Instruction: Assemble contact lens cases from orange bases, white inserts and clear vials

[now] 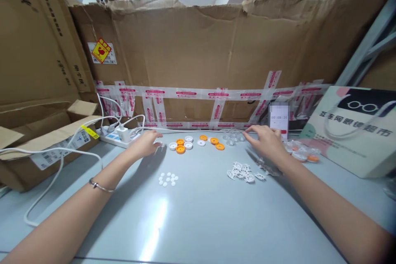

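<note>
My left hand (147, 143) is at the back left of the table, fingers apart, with a small translucent piece (161, 144) at its lower fingertips. Just right of it lie white round caps (172, 146) and orange round caps (180, 149). My right hand (265, 139) reaches over the back right, thumb and fingers spread, its tips beside a group of clear plastic domes (232, 137). Between the hands are more orange caps (220, 147) and a white cap (201, 143). White openwork pieces (243, 172) lie in a heap nearer me, partly beside my right forearm.
Several small white discs (168, 179) lie front left. A phone (279, 120) showing a timer stands behind my right hand. Clear and orange pieces (301, 151) sit beside a paper bag (349, 132). A power strip (116, 138), cables and an open carton (55, 140) occupy the left; cardboard (192, 49) walls the back.
</note>
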{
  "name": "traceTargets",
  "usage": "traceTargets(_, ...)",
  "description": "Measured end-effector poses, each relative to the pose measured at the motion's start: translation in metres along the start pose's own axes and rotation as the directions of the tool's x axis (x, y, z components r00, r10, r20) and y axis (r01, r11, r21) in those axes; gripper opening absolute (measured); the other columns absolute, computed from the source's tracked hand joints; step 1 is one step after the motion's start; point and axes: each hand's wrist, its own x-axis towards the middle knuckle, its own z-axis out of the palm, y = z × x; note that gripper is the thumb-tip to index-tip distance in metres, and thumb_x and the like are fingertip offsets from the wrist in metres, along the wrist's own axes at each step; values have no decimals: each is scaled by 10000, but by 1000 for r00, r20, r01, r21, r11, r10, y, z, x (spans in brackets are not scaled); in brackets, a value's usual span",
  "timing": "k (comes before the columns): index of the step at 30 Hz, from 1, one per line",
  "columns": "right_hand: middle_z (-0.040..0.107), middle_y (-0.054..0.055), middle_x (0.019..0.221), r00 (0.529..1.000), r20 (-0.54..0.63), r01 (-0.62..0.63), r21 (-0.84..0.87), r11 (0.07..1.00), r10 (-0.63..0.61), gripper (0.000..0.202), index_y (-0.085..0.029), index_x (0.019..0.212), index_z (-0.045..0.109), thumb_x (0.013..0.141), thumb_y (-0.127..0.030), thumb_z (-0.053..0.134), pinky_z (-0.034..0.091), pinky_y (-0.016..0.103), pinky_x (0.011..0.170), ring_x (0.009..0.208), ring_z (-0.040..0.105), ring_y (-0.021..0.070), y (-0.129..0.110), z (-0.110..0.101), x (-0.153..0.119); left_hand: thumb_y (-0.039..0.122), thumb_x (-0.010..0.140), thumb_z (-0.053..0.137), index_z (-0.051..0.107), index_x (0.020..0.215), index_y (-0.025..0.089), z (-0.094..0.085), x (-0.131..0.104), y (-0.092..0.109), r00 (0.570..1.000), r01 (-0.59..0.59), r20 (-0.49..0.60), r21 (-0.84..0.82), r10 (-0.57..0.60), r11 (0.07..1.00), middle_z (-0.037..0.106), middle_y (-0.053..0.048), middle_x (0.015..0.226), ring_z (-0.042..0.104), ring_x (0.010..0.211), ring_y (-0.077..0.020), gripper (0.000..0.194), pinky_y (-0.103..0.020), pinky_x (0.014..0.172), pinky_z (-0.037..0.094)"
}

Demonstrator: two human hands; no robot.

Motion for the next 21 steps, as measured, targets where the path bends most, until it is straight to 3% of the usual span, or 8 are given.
traceTargets(4, 682, 71, 915, 999, 29, 28, 66, 997, -30, 260, -223, 804, 633, 790, -399, 442, 284, 413, 809, 950, 569, 268, -7, 4, -4, 196, 716, 558, 669, 907, 144, 13, 2, -17, 998, -62, 26, 112, 59, 992, 638, -121, 950, 578, 921, -276, 226, -397, 846, 429)
traceTargets(12, 683, 64, 888, 998, 22, 57, 124, 991, -61, 246, -226, 786, 629, 791, -393, 448, 298, 409, 817, 923, 582, 247, -10, 4, -5, 142, 732, 534, 682, 720, 167, 33, 7, -24, 992, -126, 26, 178, 123, 976, 632, -85, 830, 562, 847, -233, 150, -338, 799, 432)
traceTargets(17, 681, 54, 887, 997, 5, 79, 150, 986, -80, 226, -225, 773, 624, 799, -377, 460, 306, 402, 814, 926, 582, 239, -11, 2, -5, 105, 714, 515, 668, 665, 167, 32, 5, -25, 992, -122, 2, 147, 123, 982, 621, -64, 733, 573, 752, -208, 173, -298, 717, 437)
traceTargets(21, 688, 43, 882, 994, 8, 107, 174, 979, -110, 212, -226, 773, 624, 807, -362, 466, 318, 398, 818, 924, 583, 237, -15, 0, -6, 126, 760, 483, 660, 741, 146, 23, 3, -7, 990, -100, -94, 95, 109, 990, 619, -81, 798, 576, 744, -203, 179, -306, 699, 432)
